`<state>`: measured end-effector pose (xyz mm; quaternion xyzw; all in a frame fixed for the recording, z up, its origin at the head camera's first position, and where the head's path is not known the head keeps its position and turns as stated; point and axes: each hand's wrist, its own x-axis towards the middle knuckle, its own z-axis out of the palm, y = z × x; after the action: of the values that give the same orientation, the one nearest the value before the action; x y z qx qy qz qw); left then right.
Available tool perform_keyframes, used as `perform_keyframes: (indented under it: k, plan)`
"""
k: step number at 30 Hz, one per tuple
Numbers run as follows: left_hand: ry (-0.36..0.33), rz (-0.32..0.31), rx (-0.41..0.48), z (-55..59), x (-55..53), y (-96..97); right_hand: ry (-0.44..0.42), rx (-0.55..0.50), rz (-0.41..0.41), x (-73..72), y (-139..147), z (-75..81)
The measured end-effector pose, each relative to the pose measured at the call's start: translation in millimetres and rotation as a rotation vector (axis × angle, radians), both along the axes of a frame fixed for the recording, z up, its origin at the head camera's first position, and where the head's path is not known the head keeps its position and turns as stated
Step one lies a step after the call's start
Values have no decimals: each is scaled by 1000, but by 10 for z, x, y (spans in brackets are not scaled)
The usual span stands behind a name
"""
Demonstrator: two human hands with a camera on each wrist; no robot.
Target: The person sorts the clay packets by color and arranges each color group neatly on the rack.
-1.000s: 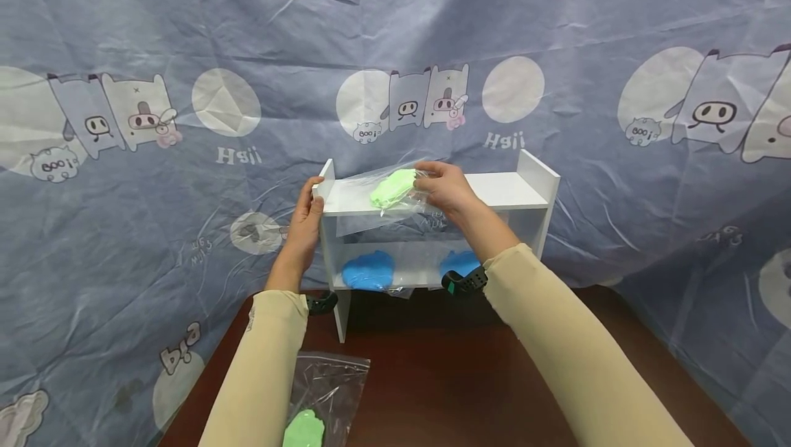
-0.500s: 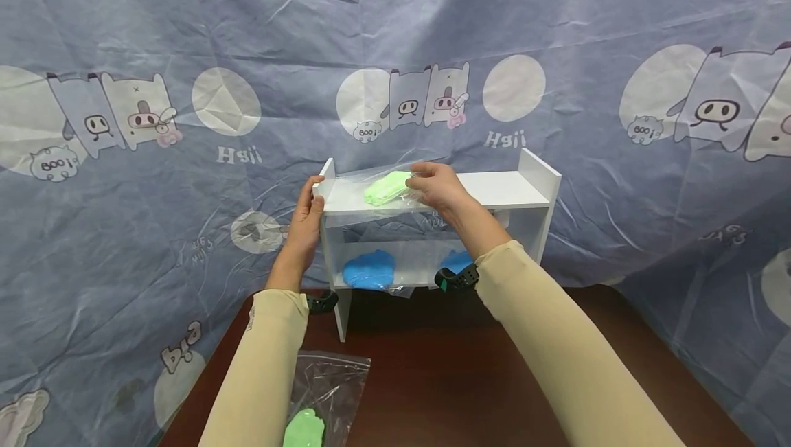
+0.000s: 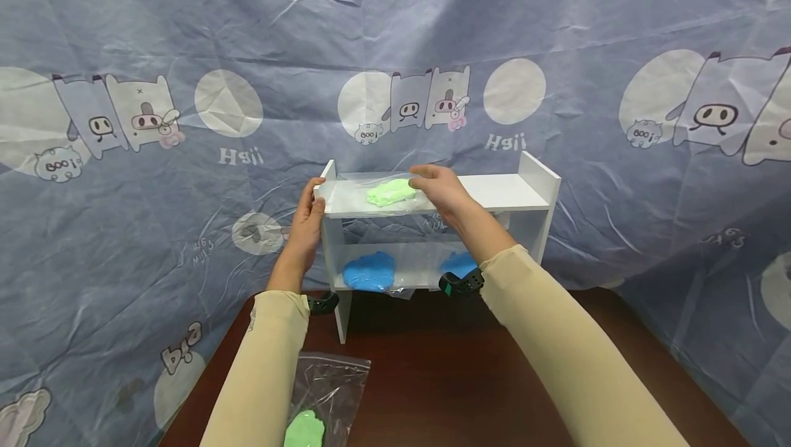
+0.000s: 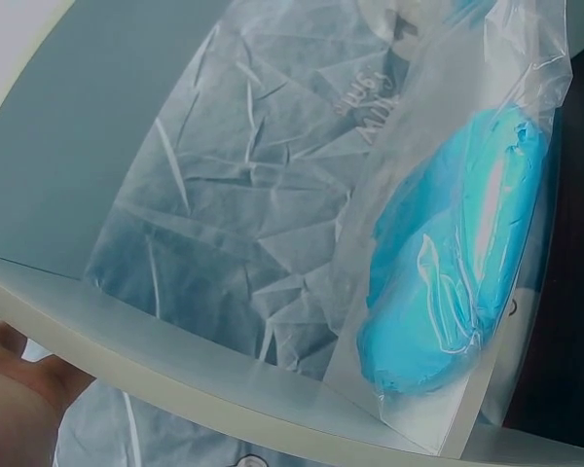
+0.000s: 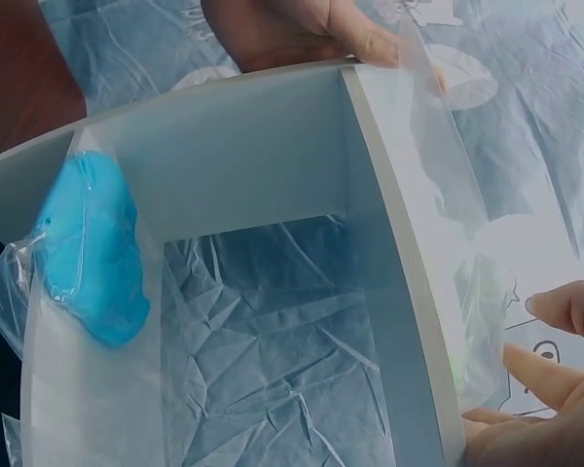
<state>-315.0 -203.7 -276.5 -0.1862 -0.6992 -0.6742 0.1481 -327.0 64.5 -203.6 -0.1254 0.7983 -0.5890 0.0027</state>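
Observation:
A light green lump (image 3: 392, 192) in a clear plastic bag (image 3: 352, 193) lies on the top board of a small white shelf unit (image 3: 503, 191). My right hand (image 3: 441, 189) is at the bag's right end. In the right wrist view, thumb and index finger (image 5: 545, 377) are spread apart beside the bag, nothing pinched between them. My left hand (image 3: 304, 224) grips the unit's left side panel (image 3: 327, 176) near its top; in the right wrist view its fingers lie over that panel's outer side.
On the lower board are two bagged blue lumps, one left (image 3: 369, 271) and one right (image 3: 457, 265), partly hidden by my right arm. Another bagged green lump (image 3: 304, 429) lies on the dark brown table (image 3: 445, 378). A printed blue cloth (image 3: 284, 42) hangs behind and around.
The bag with the green lump has come down flat onto the top board, its hanging front part now lying there. My right hand's fingers have loosened from it; the left hand stays put.

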Motion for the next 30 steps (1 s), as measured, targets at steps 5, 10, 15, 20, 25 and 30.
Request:
perform_keyframes:
  k: [5, 10, 15, 20, 25, 30]
  plan:
    - [-6, 9, -15, -21, 12, 1, 11, 5, -8, 56, 26, -45]
    - [-12, 5, -19, -41, 9, -11, 28, -72, -44, 133, 24, -89]
    - [-4, 5, -23, -48, 2, -33, 27, -300, -64, 269, 22, -134]
    - [7, -1, -21, -43, 4, -38, 66, -489, -43, 428, 77, -146]
    - [1, -8, -20, -22, -1, -31, 89, -571, -1, 580, 147, -158]
    - [9, -1, -29, 8, -4, -30, 88, -563, 58, 776, 176, -228]
